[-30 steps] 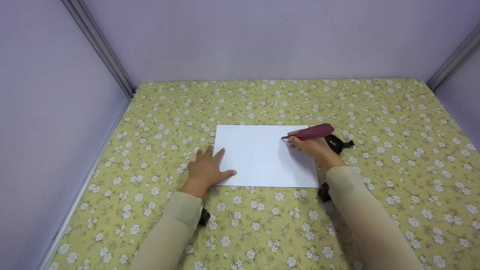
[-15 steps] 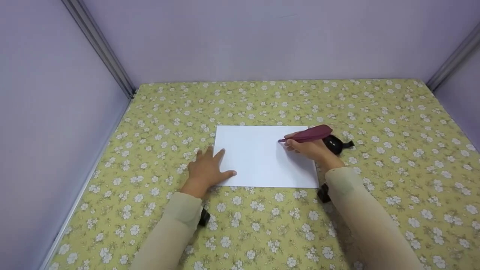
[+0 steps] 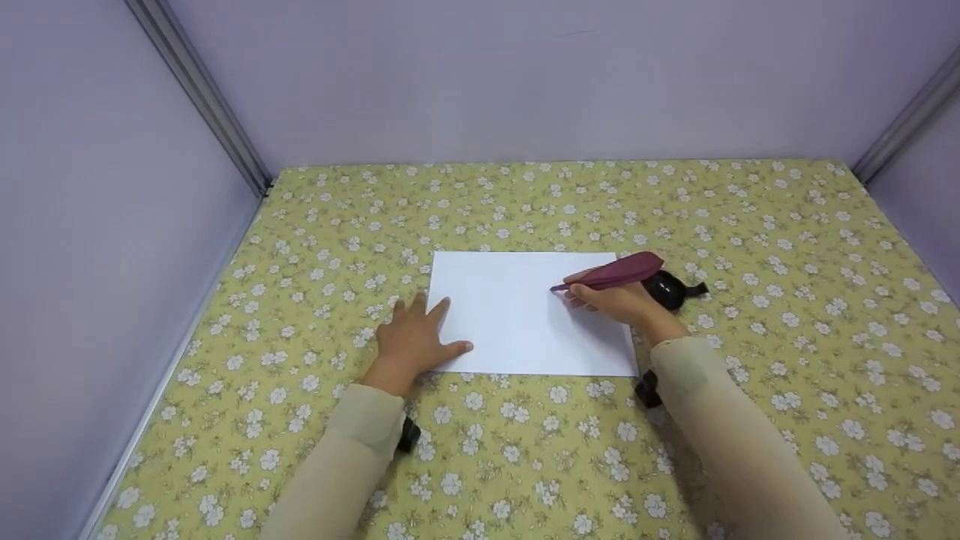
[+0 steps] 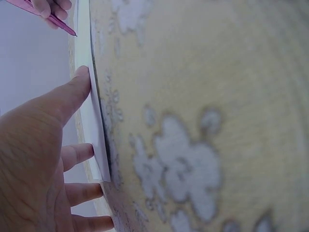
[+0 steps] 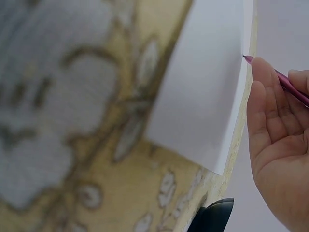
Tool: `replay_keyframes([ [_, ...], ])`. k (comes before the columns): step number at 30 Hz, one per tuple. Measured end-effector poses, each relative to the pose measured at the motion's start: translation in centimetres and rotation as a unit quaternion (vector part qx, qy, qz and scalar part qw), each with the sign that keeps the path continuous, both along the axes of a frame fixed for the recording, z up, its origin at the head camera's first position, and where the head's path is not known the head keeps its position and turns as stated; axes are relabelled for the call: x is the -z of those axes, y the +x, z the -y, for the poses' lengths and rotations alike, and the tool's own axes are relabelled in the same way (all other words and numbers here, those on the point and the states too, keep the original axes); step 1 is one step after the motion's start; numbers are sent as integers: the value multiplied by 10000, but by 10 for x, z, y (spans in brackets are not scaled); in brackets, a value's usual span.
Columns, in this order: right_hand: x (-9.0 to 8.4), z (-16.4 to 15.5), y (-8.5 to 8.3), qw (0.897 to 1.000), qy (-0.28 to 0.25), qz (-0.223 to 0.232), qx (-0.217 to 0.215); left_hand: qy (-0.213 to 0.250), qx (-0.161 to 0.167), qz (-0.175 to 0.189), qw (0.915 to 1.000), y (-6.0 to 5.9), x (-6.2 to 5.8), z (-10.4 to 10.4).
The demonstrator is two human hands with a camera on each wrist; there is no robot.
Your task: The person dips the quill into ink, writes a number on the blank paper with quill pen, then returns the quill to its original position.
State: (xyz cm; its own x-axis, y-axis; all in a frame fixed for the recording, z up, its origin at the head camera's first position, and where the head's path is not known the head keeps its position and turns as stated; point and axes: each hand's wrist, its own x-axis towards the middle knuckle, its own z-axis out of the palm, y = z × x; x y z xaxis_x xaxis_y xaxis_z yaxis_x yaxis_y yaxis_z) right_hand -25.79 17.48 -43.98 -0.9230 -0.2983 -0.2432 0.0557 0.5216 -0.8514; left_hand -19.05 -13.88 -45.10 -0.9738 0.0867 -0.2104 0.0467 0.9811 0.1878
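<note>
A white sheet of paper [image 3: 510, 322] lies flat on the flowered cloth. My left hand [image 3: 412, 337] rests with spread fingers over the sheet's left edge. In the left wrist view its thumb [image 4: 75, 92] presses on the paper near the border. Toward the right side of the sheet, my right hand [image 3: 611, 298] pinches a maroon feather pen [image 3: 619, 271] between thumb and fingers. The pen's dark tip [image 5: 245, 57] is right at the paper's surface, and its feather end slants up to the right. No mark on the sheet shows in these views.
A glossy black round object with a short stem [image 3: 667, 289] lies beyond the right hand, partly hidden by it. Yellow flowered cloth [image 3: 540, 465] covers the table. Pale purple panels [image 3: 480, 82] stand behind and at both sides.
My right hand has slid a little left and toward me, carrying the feather pen's tip across the paper. The left hand has stayed in place.
</note>
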Motion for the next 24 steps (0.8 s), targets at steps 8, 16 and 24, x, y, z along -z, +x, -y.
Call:
replay_keyframes([
  [8,0,0,3,9997,46,-50,-233,-54,38,-39,10000,0,1,0],
  [16,2,-2,5,9985,-170,-41,-528,-63,61,-45,10000,-1,4,1],
  [24,1,-2,10,9973,-270,85,-675,-41,77,-77,9999,0,3,1],
])
